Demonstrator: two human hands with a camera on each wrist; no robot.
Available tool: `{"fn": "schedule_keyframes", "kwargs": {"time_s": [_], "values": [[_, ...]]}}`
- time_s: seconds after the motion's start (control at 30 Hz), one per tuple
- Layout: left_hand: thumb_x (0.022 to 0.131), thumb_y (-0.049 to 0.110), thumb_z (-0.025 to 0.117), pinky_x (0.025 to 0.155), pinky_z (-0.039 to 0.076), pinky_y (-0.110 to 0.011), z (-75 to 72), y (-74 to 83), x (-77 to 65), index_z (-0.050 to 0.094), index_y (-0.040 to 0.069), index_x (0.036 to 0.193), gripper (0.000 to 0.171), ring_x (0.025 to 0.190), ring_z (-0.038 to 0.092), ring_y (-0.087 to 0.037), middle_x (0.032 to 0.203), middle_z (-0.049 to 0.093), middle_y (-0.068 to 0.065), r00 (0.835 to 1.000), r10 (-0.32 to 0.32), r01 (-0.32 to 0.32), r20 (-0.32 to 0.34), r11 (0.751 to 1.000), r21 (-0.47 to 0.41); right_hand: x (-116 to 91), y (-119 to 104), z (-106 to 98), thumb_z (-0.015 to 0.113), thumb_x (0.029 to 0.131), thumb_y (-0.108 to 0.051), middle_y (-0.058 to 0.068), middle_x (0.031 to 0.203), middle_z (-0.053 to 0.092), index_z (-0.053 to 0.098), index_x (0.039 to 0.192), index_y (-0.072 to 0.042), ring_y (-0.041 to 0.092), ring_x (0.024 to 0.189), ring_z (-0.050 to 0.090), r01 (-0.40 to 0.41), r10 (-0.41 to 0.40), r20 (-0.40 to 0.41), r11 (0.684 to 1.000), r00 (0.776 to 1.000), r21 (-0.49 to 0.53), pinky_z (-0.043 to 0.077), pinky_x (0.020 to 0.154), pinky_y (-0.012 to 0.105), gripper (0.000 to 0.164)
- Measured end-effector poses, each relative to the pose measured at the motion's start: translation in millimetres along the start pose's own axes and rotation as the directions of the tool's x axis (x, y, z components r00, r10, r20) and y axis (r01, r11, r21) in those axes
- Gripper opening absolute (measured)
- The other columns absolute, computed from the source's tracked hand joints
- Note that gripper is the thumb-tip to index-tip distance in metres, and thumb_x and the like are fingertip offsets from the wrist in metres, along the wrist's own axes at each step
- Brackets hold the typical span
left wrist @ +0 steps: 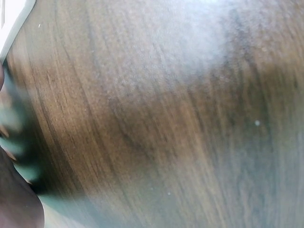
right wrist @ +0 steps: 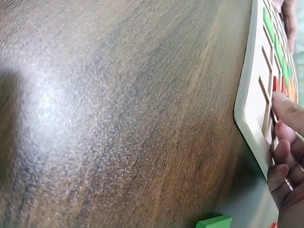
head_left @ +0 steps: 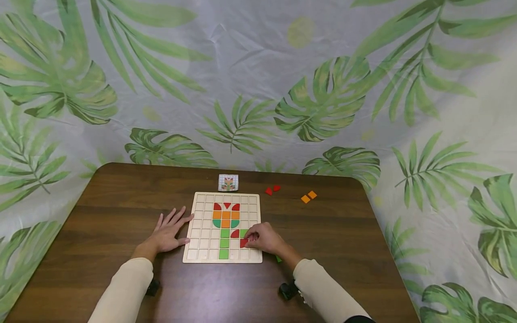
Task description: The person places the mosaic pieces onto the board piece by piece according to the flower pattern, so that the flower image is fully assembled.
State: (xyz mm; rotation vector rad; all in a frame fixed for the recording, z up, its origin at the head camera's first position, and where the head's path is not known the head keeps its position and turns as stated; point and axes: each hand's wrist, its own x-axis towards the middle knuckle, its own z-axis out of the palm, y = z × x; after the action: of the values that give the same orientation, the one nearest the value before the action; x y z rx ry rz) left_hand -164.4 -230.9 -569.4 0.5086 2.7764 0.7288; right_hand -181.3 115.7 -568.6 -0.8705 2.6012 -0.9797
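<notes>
One square pale-wood grid board (head_left: 202,244) lies centrally. The left hand (head_left: 166,234), fingers spread, touches its left edge; the right hand (head_left: 264,237) pinches one flat red piece (head_left: 243,243) at its lower right. Beyond it: one printed pattern card (head_left: 228,177), two red curved pieces (head_left: 269,191), two orange square pieces (head_left: 305,199).

Card (head_left: 228,182) behind board (head_left: 203,244), loose tiles (head_left: 305,199) right of both (all on the table (head_left: 339,251))

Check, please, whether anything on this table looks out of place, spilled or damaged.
Nothing looks spilled or damaged. One slight oddity: a green piece lies on the table off the board, partly hidden by the right wrist in the head view, apart from the loose red pieces and orange pieces.
</notes>
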Motion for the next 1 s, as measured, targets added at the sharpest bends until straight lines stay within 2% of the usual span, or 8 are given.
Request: {"fn": "schedule_keyframes", "kwargs": {"time_s": [0.2,0.73,0.9,1.0], "values": [[0.086,0.034,0.068,0.108,-0.003,-0.068,-0.2,0.2,0.9,0.038,0.013,0.147,0.072,0.141,0.010,-0.048,0.157,0.017,-0.021,1.000,0.003,-0.004,-0.003,1.000,-0.002,0.3,-0.6,-0.1,0.081,0.078,-0.014,-0.009,0.066,0.056,0.075,0.084,-0.009,0.001,0.060,0.048,-0.011,0.011,-0.002,1.000,1.000,-0.007,0.043,0.054,0.017,0.009],[0.086,0.034,0.068,0.108,-0.001,-0.068,0.7,-0.1,0.2,0.038,0.013,0.147,0.071,0.141,0.011,-0.048,0.157,0.018,-0.021,1.000,0.012,-0.012,-0.009,1.000,0.008,-1.0,-4.3,-1.1,0.082,0.076,-0.012,-0.008,0.064,0.055,0.071,0.081,-0.009,0.002,0.058,0.048,-0.077,0.077,0.005,0.996,0.997,0.053,0.043,0.053,0.019,0.012],[0.086,0.035,0.068,0.108,0.000,-0.068,0.3,0.8,-0.3,0.039,0.013,0.147,0.071,0.141,0.012,-0.048,0.157,0.019,-0.021,1.000,0.012,-0.012,-0.013,1.000,0.012,-2.8,-1.9,-2.5,0.082,0.076,-0.012,-0.008,0.065,0.057,0.072,0.081,-0.008,0.004,0.058,0.049,-0.072,0.075,-0.020,0.991,0.997,0.115,0.044,0.054,0.019,0.012],[0.086,0.035,0.068,0.108,0.000,-0.068,-1.5,2.9,-0.8,0.039,0.013,0.147,0.071,0.141,0.012,-0.048,0.156,0.019,-0.021,1.000,0.008,-0.007,-0.007,1.000,0.016,-5.5,3.1,-5.2,0.082,0.077,-0.013,-0.006,0.067,0.058,0.072,0.084,-0.007,0.007,0.060,0.050,-0.096,0.106,-0.055,0.983,0.993,0.157,0.044,0.055,0.020,0.013]]}}
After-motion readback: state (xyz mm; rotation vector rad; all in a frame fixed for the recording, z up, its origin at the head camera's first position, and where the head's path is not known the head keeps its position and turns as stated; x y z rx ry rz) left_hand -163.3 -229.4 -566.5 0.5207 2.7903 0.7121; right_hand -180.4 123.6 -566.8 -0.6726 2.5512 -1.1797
